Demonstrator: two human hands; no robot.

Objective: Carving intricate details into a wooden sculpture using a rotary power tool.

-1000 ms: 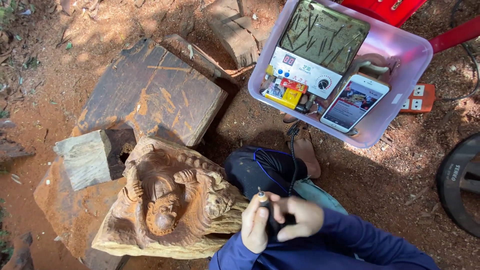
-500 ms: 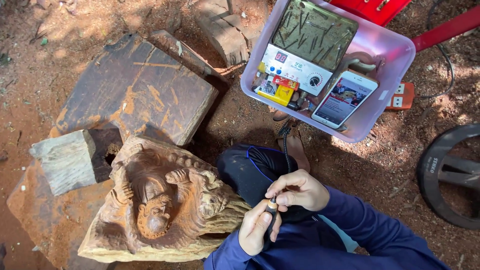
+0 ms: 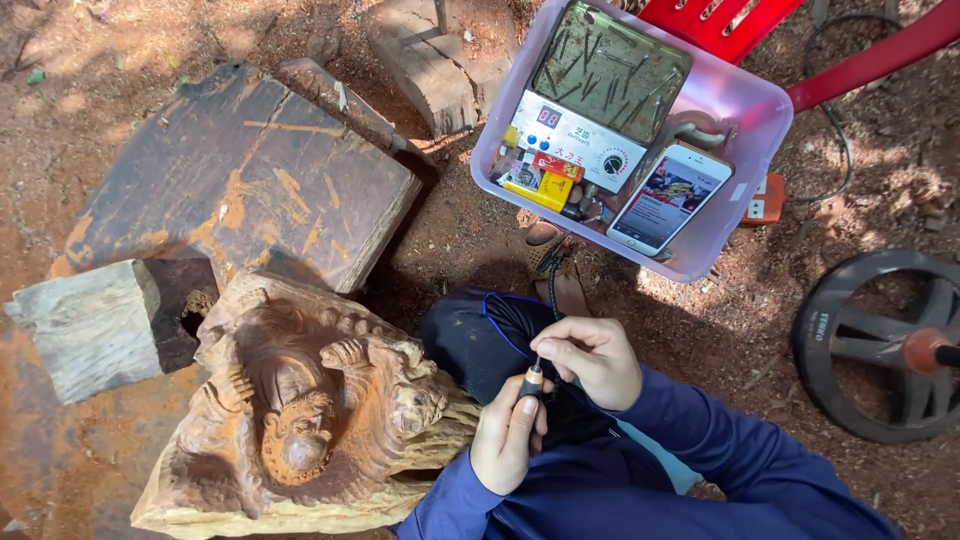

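Head view: my left hand (image 3: 510,440) is closed round a rotary carving handpiece (image 3: 531,382), just right of the carved wooden figure (image 3: 310,410). My right hand (image 3: 592,357) pinches its tip. Lilac plastic bin (image 3: 745,120) lies beyond.

Slim rotary carving handpiece (image 3: 531,383), lower centre of the frame

Black body with an orange band, upright, its thin bit pointing up; just right of the carved wooden figure (image 3: 310,410).

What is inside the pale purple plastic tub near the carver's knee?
Inside the pale purple plastic tub lie a white smartphone, a white control box, a tray of thin metal bits and small yellow and red packets. The tub's floor is covered.
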